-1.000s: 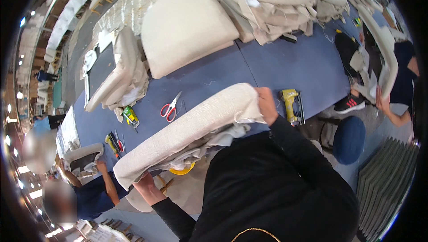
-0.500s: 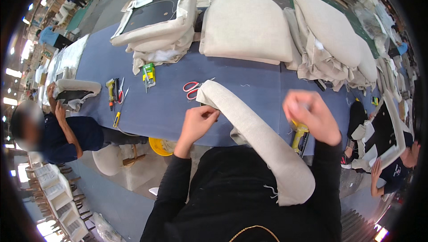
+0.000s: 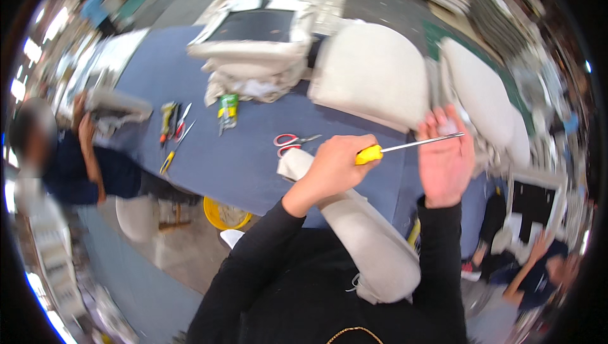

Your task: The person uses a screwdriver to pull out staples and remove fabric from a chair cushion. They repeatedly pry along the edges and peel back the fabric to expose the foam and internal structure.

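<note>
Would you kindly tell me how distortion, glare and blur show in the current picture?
Head view: fisheye bending curves the blue table; head view: bright lights glare along the left rim; head view: the upholstered stack looks softly blurred, the yellow-handled tool somewhat crisper.

And it's bright yellow on the handle of the hand tool [image 3: 368, 154], with a silvery shaft [image 3: 415, 144] gleaming away from it! Plain pale beige runs along the cushion [image 3: 361, 230], right against a solid black top [image 3: 278, 274] and a gold chain [image 3: 354, 328]. Red loops on the scissors [image 3: 288, 145], slate blue across the table [image 3: 253, 170], green and yellow sharing the packet [image 3: 228, 111], pure yellow on the bucket [image 3: 213, 216]!
</note>
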A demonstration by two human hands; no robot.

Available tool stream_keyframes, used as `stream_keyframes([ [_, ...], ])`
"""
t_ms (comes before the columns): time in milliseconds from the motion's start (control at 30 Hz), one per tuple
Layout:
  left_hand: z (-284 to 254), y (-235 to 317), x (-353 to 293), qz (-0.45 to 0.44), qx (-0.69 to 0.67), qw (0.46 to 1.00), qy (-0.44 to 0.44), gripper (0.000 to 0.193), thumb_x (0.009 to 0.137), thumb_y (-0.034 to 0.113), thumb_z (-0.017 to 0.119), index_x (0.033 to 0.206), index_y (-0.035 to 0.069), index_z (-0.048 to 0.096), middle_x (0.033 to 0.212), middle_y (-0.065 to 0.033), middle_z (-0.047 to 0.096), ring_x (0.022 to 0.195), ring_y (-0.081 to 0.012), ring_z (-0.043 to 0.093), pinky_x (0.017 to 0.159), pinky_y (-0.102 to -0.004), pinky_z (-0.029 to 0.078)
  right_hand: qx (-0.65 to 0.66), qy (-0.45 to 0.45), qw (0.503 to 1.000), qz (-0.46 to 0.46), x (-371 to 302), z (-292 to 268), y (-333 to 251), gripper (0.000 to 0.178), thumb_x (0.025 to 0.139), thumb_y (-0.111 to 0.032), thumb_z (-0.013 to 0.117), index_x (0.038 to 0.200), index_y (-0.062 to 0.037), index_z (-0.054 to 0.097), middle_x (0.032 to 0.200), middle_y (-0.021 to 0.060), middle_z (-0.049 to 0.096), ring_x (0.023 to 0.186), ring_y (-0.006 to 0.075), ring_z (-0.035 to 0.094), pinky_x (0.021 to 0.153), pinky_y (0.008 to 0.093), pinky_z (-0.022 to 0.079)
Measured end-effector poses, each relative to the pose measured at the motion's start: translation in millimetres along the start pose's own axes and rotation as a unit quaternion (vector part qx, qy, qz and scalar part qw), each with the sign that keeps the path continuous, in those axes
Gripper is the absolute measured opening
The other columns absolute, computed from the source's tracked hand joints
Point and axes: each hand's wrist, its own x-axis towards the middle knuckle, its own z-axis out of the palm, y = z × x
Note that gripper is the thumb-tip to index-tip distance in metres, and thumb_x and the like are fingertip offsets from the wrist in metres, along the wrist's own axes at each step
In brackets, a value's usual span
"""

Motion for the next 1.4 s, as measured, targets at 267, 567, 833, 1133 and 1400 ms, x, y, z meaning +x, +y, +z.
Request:
stream_keyframes([
  [267, -37, -104, -18, -0.054, -0.264, 0.926, 0.263, 0.020, 0.100, 0.021, 0.083, 0.102, 0.003, 0.075, 0.082, 0.0034, 0.067, 0.078, -0.0065, 0.058, 0.070, -0.0268, 0.048, -0.477, -0.072, 0.845, 0.232, 11, -18, 93, 0.040, 0.108, -0.015, 0.055, 0.143, 0.0017, 0.065, 0.112, 0.0064, 0.069, 0.085, 0.0132, 0.060, 0.084, 0.0279, 0.051],
  [567, -115, -284, -51, -0.214, -0.602, 0.633, 0.437, 0.025, 0.110, 0.032, 0.070, 0.114, 0.008, 0.070, 0.072, 0.0041, 0.051, 0.058, -0.0077, 0.043, 0.061, -0.0295, 0.039, -0.579, -0.196, 0.700, 0.369, 151, -49, 264, 0.037, 0.111, -0.033, 0.059, 0.117, -0.0055, 0.082, 0.080, -0.0053, 0.061, 0.075, 0.0055, 0.050, 0.067, 0.0250, 0.038],
  [833, -106, -405, 25, -0.304, -0.599, 0.580, 0.461, 0.026, 0.108, 0.037, 0.074, 0.116, 0.012, 0.070, 0.079, 0.0024, 0.058, 0.059, -0.0084, 0.050, 0.055, -0.0274, 0.042, -0.684, -0.064, 0.700, 0.195, 261, -155, 475, 0.063, 0.103, -0.061, 0.066, 0.117, -0.0015, 0.081, 0.102, 0.0163, 0.081, 0.102, 0.0273, 0.076, 0.089, 0.0405, 0.056],
  [1133, -101, -489, 71, -0.317, -0.505, 0.600, 0.533, 0.011, 0.105, 0.004, 0.069, 0.108, 0.008, 0.060, 0.082, -0.0041, 0.066, 0.063, -0.0102, 0.057, 0.054, -0.0269, 0.044, -0.625, 0.024, 0.731, 0.271, 270, -156, 548, 0.051, 0.101, -0.041, 0.071, 0.094, 0.0096, 0.077, 0.082, 0.0260, 0.077, 0.084, 0.0380, 0.080, 0.075, 0.0462, 0.057],
  [1400, -98, -522, 87, -0.401, -0.448, 0.595, 0.533, 0.007, 0.106, 0.010, 0.061, 0.109, 0.008, 0.067, 0.098, -0.0059, 0.070, 0.083, -0.0191, 0.069, 0.069, -0.0350, 0.057, -0.557, 0.000, 0.830, 0.026, 231, -141, 486, 0.018, 0.102, -0.012, 0.066, 0.104, 0.0009, 0.078, 0.095, 0.0177, 0.078, 0.085, 0.0253, 0.073, 0.078, 0.0398, 0.055],
])
